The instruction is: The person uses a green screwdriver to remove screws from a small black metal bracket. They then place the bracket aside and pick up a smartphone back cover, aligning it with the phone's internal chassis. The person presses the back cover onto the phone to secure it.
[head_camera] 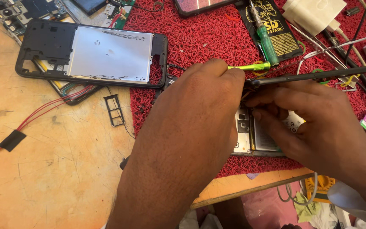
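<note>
Working over an opened phone [259,138], both hands meet above its bare insides on the red mat [200,38]. That phone is the only thing here that holds other things: inside its shell sit silver metal parts and a pale flat block, right under the fingertips.

The left hand [191,127] covers most of the phone's left side. Its fingers are curled close together near the tip of a small green tool [250,66], but I cannot tell if they pinch it.

The right hand [314,123] rests on the phone's right side. Its fingers are bent tight and press down on the inner parts, and a long dark thin tool [318,76] lies across the top of them (the grip itself is hidden).

Beyond the fingertips lies a green screwdriver [265,38] on a black bag [276,29]. Well off past the left hand's knuckles lies a black phone frame [94,53] with a silver plate, with a small card tray [114,110] and red wires [43,110] close to it.
</note>
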